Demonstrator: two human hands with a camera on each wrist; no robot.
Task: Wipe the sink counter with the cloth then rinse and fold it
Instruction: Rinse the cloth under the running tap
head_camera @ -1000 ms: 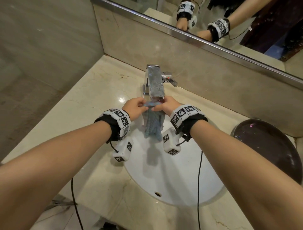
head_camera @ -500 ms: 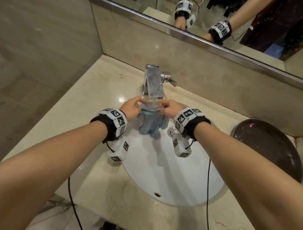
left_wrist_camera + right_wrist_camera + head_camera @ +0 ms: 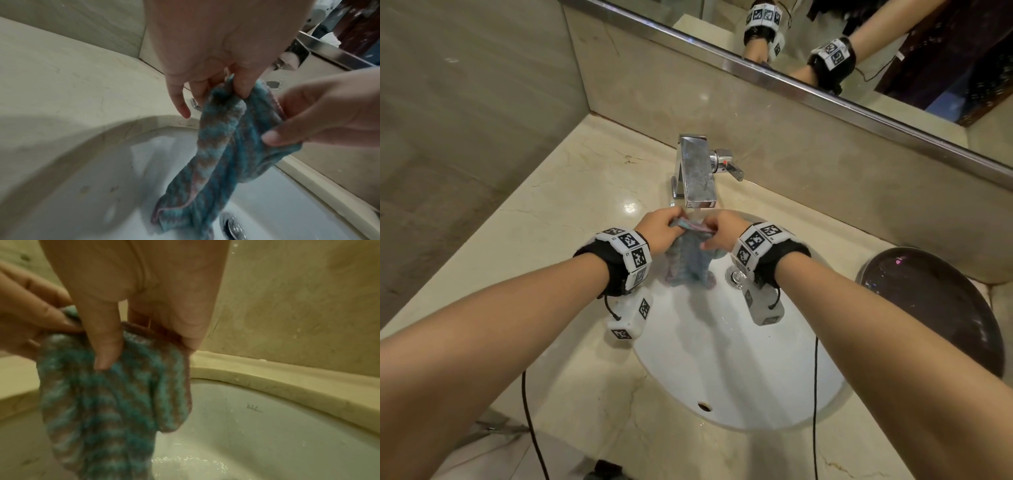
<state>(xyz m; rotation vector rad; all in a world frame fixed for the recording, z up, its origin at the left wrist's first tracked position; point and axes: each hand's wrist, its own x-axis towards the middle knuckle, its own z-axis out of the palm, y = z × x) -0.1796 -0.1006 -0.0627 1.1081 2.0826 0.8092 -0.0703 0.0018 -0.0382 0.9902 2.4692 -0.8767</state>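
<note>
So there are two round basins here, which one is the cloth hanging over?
The white sink under the faucet: both hands hold the cloth above it. The dark bowl stands apart at the right with nothing over it.

Bare forearms — black wristbands (image 3: 616, 270), checkered marker blocks

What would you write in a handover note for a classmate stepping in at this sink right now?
Left hand: pinches the striped cloth's top edge.
Right hand: pinches the same edge.
Cloth hangs bunched under the faucet, over the white basin; water is running onto it.
Done: rinsing is under way; whether the counter was wiped cannot be told.
Left: finish rinsing, probably shut the faucet, then fold the cloth.
</note>
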